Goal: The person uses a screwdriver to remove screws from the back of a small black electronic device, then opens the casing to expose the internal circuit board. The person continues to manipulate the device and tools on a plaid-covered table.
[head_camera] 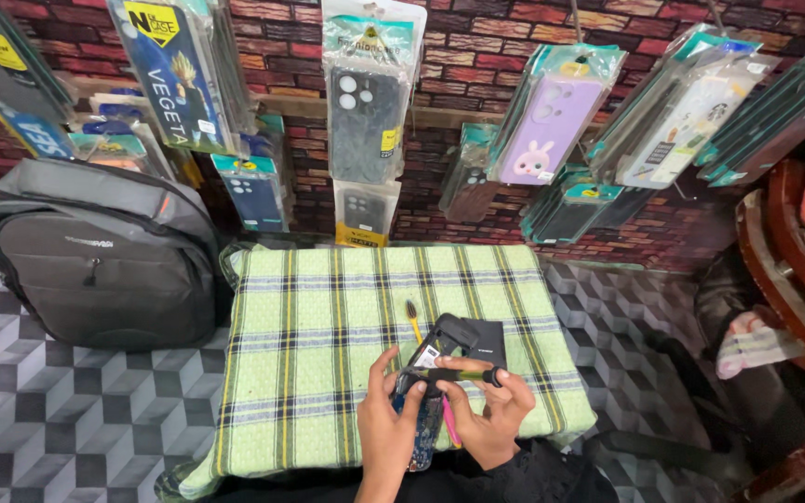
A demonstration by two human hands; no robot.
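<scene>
The phone (421, 414) lies opened at the near edge of the green checked cloth (309, 354), gripped by the left hand (386, 430) while the right hand (488, 414) pinches a black screwdriver (454, 374) over it (back cover (449, 337) already off, nothing reassembled).

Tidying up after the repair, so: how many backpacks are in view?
1. The grey backpack stands on the tiled floor left of the checked tablecloth, against the brick-pattern wall. Others may be out of frame.
</scene>
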